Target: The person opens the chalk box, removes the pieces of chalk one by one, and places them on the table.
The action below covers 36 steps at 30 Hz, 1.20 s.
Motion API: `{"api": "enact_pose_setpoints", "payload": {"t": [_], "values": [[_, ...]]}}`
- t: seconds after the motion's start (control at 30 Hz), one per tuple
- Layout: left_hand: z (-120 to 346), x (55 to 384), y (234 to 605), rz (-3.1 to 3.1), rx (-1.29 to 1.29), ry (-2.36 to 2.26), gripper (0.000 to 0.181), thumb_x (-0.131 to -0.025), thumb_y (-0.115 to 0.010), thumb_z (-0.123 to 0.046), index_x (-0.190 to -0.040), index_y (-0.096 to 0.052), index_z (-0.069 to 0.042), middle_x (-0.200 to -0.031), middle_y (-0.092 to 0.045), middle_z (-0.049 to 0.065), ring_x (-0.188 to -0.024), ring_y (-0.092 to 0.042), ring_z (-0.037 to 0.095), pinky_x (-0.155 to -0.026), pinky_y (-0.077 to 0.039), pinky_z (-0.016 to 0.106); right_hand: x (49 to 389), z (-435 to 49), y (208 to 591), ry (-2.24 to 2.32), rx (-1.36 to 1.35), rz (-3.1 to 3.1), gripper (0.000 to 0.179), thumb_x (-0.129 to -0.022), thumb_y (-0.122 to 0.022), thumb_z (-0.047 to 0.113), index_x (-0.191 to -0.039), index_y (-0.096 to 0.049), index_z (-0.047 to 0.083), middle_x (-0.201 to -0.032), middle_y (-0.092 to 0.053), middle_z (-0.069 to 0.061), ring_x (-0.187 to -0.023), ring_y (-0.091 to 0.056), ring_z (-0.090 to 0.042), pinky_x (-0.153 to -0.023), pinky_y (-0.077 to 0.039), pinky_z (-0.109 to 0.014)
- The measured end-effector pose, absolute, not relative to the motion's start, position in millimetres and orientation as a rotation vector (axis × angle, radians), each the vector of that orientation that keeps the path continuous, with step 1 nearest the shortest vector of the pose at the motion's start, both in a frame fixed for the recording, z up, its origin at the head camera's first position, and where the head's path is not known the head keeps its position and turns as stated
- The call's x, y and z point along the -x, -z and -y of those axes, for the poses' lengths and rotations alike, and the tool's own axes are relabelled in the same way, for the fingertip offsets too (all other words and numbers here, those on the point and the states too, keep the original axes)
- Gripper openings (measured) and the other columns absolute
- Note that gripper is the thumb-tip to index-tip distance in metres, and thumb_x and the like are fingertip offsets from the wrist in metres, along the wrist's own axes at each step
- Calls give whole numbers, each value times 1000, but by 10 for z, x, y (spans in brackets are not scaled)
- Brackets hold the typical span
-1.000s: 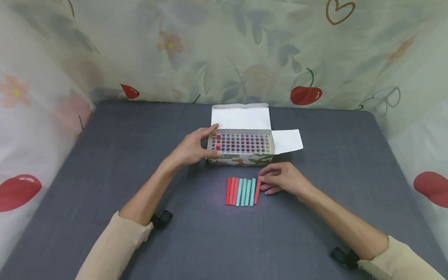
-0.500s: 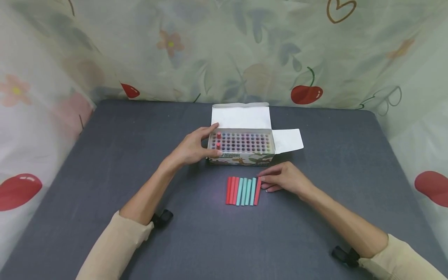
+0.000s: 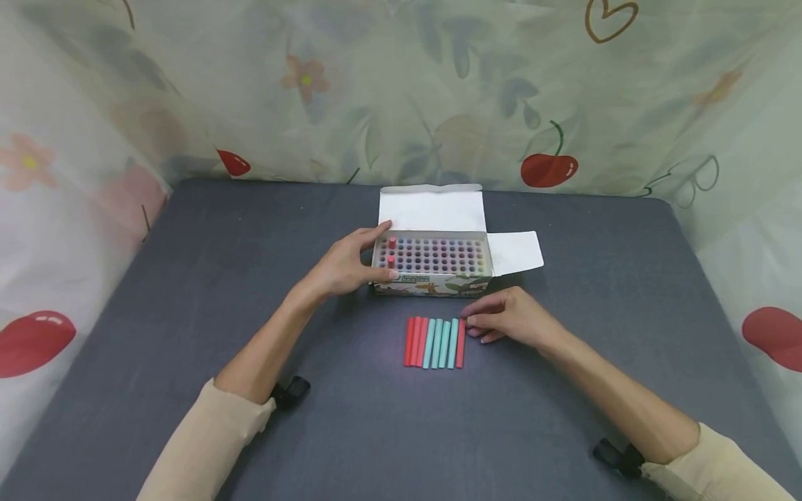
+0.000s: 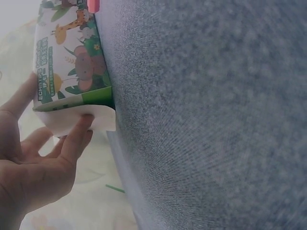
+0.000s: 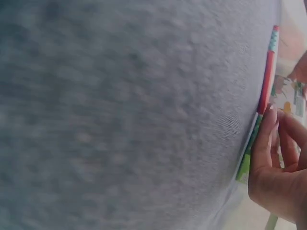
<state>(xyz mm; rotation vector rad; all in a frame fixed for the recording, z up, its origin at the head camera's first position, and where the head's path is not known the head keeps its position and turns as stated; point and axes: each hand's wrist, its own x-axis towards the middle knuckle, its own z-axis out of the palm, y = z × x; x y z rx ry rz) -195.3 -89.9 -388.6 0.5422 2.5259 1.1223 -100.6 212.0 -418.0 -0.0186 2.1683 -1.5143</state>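
Observation:
My left hand (image 3: 341, 263) grips the left end of an open chalk box (image 3: 432, 287), its thumb at the front wall and its index finger at the back corner. In the left wrist view several fingers touch the white side flap (image 4: 67, 120). Two red chalk sticks (image 3: 391, 243) stand in holes at the box's left. In front lies a row of chalk: red sticks (image 3: 415, 342) at left, teal sticks (image 3: 441, 344) in the middle, one red stick (image 3: 460, 344) at the right end. My right hand (image 3: 510, 319) holds that last stick's far end between thumb and index finger.
The box's white lid (image 3: 432, 211) stands raised behind it. Another white flap (image 3: 515, 249) sticks out at the right. A dark grey cloth (image 3: 282, 445) covers the table, and a patterned curtain (image 3: 401, 104) hangs behind and at the sides.
The right-end red chalk stick has swung from a tilt to nearly parallel with the row, its far end moving slightly left with my right fingertips. My left hand and the box stay put.

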Motion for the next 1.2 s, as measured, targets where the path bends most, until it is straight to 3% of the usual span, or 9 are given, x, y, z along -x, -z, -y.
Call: {"api": "enact_pose_setpoints", "payload": {"t": [0.37,0.6,0.93,1.2], "values": [[904,1945,3884,-2534,-531,-1122,91,-84,-81,-30,-158,-28,-26,-153,-38,11,-125,-43,28,-110,-31,52,1081,-2064,3967,1481,262,-2230,31,-90,-76,17,-116,-72,1,-105,-73,-12,-90,-70,-30,-77,-58,-38],[902,1954,3907,-2522,-540,-1140,91,-84,-81,-31,-158,-28,-27,-154,-38,11,-126,-43,28,-109,-32,52,1186,-2024,3820,1523,363,-2159,38,-91,-73,15,-125,-66,-2,-111,-71,-19,-94,-71,-27,-80,-58,-37],[911,1949,3904,-2517,-535,-1136,90,-85,-80,-31,-158,-28,-28,-154,-37,10,-125,-43,28,-109,-32,52,1358,-1812,3680,1626,390,-2128,35,-92,-72,15,-124,-67,2,-110,-71,-18,-96,-67,-42,-84,-55,-47],[889,1964,3899,-2510,-541,-1149,90,-85,-80,-31,-158,-28,-28,-156,-35,9,-127,-43,30,-107,-34,50,1517,-1728,3603,1664,407,-2206,31,-93,-71,14,-122,-69,5,-109,-71,-12,-96,-69,-28,-83,-56,-44]]}}
